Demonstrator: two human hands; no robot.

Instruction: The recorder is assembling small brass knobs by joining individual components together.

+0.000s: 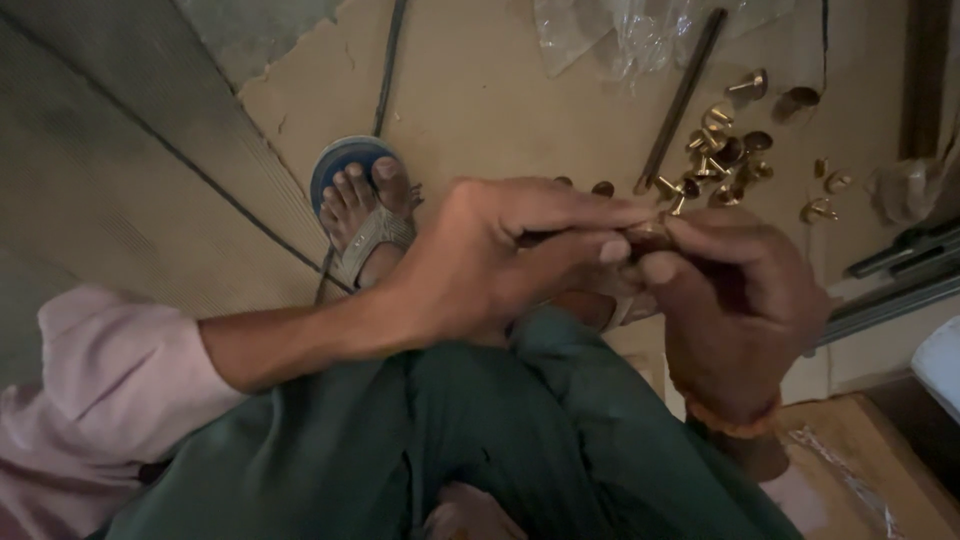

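Note:
My left hand (490, 260) and my right hand (735, 295) meet in front of me, fingertips pinched together on a small brass-coloured fitting (650, 232) that is mostly hidden between them. Both hands hover above my knees in dark green trousers (480, 430). Just beyond the fingertips, a pile of several similar brass fittings (725, 160) lies scattered on a sheet of brown cardboard (480, 90).
My sandalled foot (365, 215) rests on the floor past my left hand. A thin dark rod (682, 98) and crumpled clear plastic (640, 35) lie on the cardboard. Metal rails (895, 280) run along the right. A wooden board (870, 470) sits at lower right.

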